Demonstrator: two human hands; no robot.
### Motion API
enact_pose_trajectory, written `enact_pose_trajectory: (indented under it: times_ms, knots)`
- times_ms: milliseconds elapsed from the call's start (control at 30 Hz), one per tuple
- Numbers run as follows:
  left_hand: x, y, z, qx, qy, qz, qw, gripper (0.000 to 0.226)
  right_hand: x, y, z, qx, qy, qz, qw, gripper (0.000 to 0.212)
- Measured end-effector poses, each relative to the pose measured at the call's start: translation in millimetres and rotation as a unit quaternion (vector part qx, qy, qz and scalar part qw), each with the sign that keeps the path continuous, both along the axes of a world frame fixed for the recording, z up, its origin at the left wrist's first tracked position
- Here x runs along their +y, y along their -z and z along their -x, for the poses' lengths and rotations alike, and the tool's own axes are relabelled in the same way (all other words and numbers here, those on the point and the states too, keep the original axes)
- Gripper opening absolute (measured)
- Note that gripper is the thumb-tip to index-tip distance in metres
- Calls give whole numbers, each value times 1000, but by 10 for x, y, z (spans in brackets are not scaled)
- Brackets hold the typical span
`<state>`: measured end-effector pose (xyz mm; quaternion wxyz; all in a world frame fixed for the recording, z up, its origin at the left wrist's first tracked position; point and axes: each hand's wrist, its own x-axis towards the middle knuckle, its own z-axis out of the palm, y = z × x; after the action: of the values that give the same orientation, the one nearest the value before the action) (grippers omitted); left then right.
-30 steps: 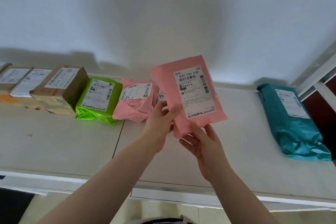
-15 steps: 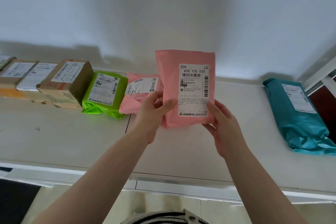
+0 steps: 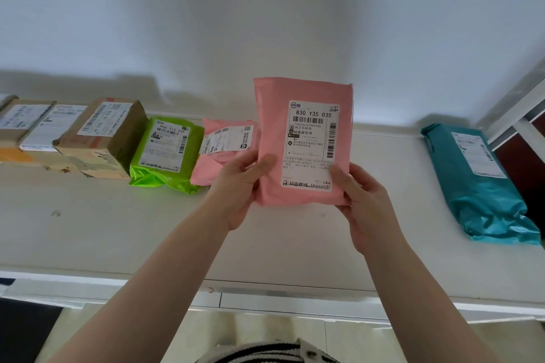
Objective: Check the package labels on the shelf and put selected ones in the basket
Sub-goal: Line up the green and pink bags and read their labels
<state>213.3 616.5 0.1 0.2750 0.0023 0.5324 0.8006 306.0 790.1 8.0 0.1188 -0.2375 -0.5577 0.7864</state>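
I hold a pink mailer package (image 3: 274, 115) upright above the white shelf (image 3: 88, 230), its white label facing me and reading 830 Y35 035. My left hand (image 3: 239, 186) grips its lower left edge, thumb on the front. My right hand (image 3: 362, 203) grips its lower right corner, thumb on the label. Behind it on the shelf lie a second pink package (image 3: 224, 147) and a green package (image 3: 168, 153). No basket is in view.
Brown cardboard boxes (image 3: 100, 138) with labels line the shelf's back left. A teal package (image 3: 474, 183) lies at the right, next to a white frame (image 3: 519, 115). The wall stands right behind the row. A striped garment shows at the bottom edge.
The pink package was tilted to the right and is now turned upright with its label square to me. My right hand moved from under it to its lower right corner.
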Motion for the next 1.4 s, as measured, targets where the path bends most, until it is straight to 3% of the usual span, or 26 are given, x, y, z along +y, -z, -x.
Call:
enact_pose_trajectory:
  times_ms: [600, 1400]
  knots:
    - [-3, -24, 3, -12, 13, -18, 1000, 38, 46, -16, -24, 6, 2, 33, 999, 27]
    - [113, -1, -113, -8, -5, -5, 1000, 22, 138, -1, -103, -7, -2, 48, 999, 18]
